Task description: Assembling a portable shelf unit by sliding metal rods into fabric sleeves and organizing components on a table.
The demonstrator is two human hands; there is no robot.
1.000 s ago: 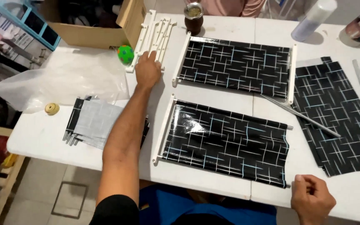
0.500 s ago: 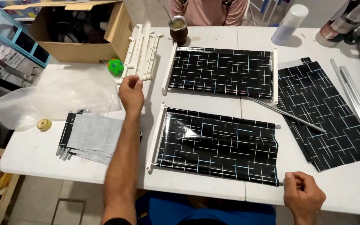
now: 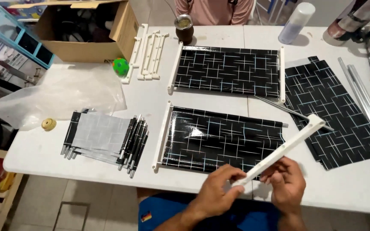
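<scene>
My left hand (image 3: 217, 188) and my right hand (image 3: 286, 184) both grip the near end of a long white plastic bar (image 3: 285, 147), which slants up to the right above the table. Under it lies a black sheet with thin white lines (image 3: 223, 137), with a white bar along its left edge. A second such sheet (image 3: 230, 70), framed by white bars on both sides, lies farther back. More white bars (image 3: 148, 53) lie beside the cardboard box.
A cardboard box (image 3: 86, 32) stands at the back left, with a green ball (image 3: 120, 66) and a clear plastic bag (image 3: 61, 94) near it. Folded sheets with dark rods (image 3: 103, 139) lie left. Loose black sheets (image 3: 330, 107), metal rods (image 3: 365, 100), a cup (image 3: 185, 28) and a spray bottle (image 3: 295, 17) sit behind. A person sits opposite.
My left hand came back from the far bars at the left with a white bar. My right hand has joined it, and both now hold the bar in front of me.
</scene>
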